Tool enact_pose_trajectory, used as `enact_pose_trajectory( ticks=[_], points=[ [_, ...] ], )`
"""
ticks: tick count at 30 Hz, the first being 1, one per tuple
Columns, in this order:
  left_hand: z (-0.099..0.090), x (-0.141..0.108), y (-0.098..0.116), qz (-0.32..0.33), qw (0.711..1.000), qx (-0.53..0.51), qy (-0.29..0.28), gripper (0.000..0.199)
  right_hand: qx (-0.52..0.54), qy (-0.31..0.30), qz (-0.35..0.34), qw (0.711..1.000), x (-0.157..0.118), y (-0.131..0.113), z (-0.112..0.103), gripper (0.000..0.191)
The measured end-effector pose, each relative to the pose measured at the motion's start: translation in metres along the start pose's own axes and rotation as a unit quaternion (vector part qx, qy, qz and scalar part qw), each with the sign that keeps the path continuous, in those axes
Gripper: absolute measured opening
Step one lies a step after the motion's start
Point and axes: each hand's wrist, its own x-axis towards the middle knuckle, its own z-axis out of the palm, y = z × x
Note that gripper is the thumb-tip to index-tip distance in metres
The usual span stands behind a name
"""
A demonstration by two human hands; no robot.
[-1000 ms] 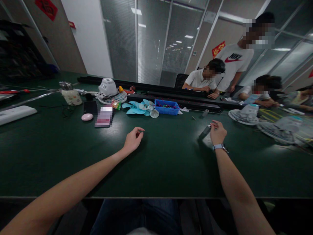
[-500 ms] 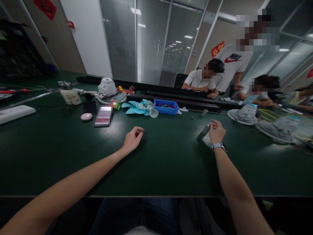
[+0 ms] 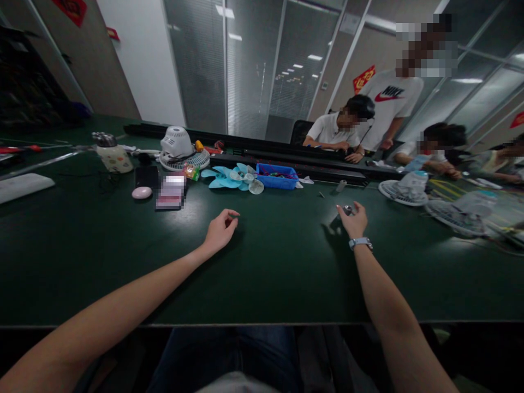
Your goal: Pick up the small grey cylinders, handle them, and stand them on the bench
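We hold the small metal cyl [image 3: 347, 209] in R hand [image 3: 355, 224], betw. thumb & fingers, over green table [image 3: 278, 262], L hand [image 3: 220, 230] loosely curled w/ nothing visible in it; for good ctrl we'd best keep thumb & fingers opposed, pressure even.

The person has two hands, one left hand [image 3: 221, 229] and one right hand [image 3: 355, 219], with one wristwatch [image 3: 361, 243] between them. The right fingers hold one small metallic object [image 3: 347, 210]. One green table [image 3: 266, 284] bears three white fan bodies [image 3: 177, 143], one on the left and two on the right. There is one each of a blue tray [image 3: 277, 183], a lidded bottle [image 3: 114, 158], a pink oval item [image 3: 141, 192], a bright packet [image 3: 191, 172] and a long white bar [image 3: 24, 187]. The pale blue fan blades [image 3: 223, 177] overlap, so their number cannot be told. Four other people [image 3: 391, 112] are in view, and three red wall hangings [image 3: 364, 79].
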Motion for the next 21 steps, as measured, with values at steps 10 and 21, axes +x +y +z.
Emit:
enact_pose_trajectory(
  ticks=[10,21],
  points=[
    [-0.001,0.000,0.002,-0.003,1.000,-0.010,-0.001,0.025,0.085,-0.059,0.075,0.992,-0.009,-0.022,0.012,0.047],
    [-0.006,-0.014,0.026,0.111,0.993,-0.003,-0.040,0.035,0.359,-0.522,-0.076,0.770,-0.179,-0.183,0.021,0.040]
  ],
)
